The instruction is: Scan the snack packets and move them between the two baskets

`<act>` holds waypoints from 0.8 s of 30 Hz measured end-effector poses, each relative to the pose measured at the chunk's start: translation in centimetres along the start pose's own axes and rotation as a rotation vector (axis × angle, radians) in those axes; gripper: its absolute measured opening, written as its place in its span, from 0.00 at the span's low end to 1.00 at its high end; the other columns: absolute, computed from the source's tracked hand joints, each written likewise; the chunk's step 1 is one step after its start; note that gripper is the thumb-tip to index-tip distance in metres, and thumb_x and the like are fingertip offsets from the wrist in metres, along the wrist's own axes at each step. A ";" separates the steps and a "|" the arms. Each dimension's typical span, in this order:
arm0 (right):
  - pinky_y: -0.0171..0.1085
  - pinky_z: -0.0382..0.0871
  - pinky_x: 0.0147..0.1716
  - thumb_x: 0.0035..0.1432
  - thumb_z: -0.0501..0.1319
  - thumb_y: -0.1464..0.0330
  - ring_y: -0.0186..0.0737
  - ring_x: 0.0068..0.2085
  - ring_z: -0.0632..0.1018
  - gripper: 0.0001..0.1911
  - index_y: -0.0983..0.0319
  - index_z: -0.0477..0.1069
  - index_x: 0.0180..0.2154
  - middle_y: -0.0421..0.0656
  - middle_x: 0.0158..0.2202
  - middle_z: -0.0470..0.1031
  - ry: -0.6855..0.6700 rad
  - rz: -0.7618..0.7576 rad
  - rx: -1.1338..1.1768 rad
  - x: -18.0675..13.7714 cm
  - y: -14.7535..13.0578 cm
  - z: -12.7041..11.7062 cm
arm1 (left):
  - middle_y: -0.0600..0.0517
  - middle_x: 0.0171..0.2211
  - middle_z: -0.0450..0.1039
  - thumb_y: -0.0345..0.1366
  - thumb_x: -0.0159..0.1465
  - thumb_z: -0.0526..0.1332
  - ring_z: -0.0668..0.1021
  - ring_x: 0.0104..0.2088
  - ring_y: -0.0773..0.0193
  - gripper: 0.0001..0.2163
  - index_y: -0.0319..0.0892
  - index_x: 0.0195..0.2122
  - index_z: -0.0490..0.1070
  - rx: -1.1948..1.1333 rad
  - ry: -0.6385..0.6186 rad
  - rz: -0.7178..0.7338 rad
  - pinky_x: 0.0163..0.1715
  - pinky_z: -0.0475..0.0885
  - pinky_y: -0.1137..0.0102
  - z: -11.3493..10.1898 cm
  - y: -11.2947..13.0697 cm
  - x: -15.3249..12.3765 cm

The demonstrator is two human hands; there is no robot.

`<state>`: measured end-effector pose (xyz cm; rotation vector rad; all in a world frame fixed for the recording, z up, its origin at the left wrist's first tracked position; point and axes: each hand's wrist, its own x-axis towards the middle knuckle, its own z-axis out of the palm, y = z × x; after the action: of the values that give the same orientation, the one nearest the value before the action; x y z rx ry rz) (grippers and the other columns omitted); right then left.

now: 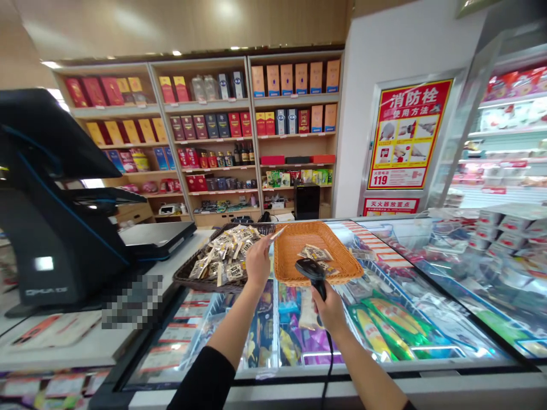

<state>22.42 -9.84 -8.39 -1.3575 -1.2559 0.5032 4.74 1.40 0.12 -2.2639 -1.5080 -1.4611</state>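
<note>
My right hand [331, 310] is wrapped round the handle of a black barcode scanner [311, 266], its cable hanging down. The scanner head is over the near side of an orange wicker basket [294, 230], where several small packets [314, 253] lie. My left hand [258, 263] pinches one thin small packet [277, 232], seen nearly edge-on, between the two baskets. Left of that hand stands a dark brown woven basket [183, 273] heaped with similar clear-and-beige packets [233, 247].
Both baskets rest on a glass-topped freezer [273, 373] holding bagged goods and corn packs [384, 324]. A black checkout terminal [64, 239] and a scale [158, 236] stand on the left counter. Shelves of boxes [213, 126] line the back; stacked tubs [508, 228] are at right.
</note>
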 end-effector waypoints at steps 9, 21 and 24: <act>0.33 0.62 0.16 0.53 0.56 0.52 0.37 0.15 0.70 0.17 0.60 0.65 0.30 0.36 0.16 0.68 0.038 0.052 0.093 0.2 0.5 0.0 | 0.46 0.56 0.65 0.35 0.62 0.52 0.61 0.59 0.49 0.16 0.47 0.50 0.70 0.443 -0.239 -0.105 0.58 0.43 0.44 -7.4 -6.1 1.3; 0.33 0.63 0.13 0.53 0.55 0.50 0.36 0.13 0.69 0.18 0.59 0.60 0.27 0.36 0.16 0.66 0.367 0.192 0.223 2.2 1.0 -2.1 | 0.45 0.46 0.74 0.25 0.53 0.59 0.73 0.49 0.55 0.17 0.41 0.45 0.74 -0.004 -0.627 0.209 0.52 0.64 0.65 5.4 4.4 1.4; 0.32 0.62 0.12 0.54 0.55 0.51 0.35 0.13 0.69 0.18 0.59 0.60 0.28 0.35 0.16 0.66 0.407 0.163 0.230 2.3 1.3 -1.7 | 0.46 0.45 0.74 0.25 0.48 0.63 0.74 0.47 0.55 0.22 0.44 0.46 0.74 -0.164 -0.740 0.290 0.49 0.66 0.65 9.4 5.3 1.1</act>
<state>25.12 -8.24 -8.30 -1.2913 -0.7370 0.4409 15.02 4.14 -2.01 -3.1680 -1.0990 -0.7132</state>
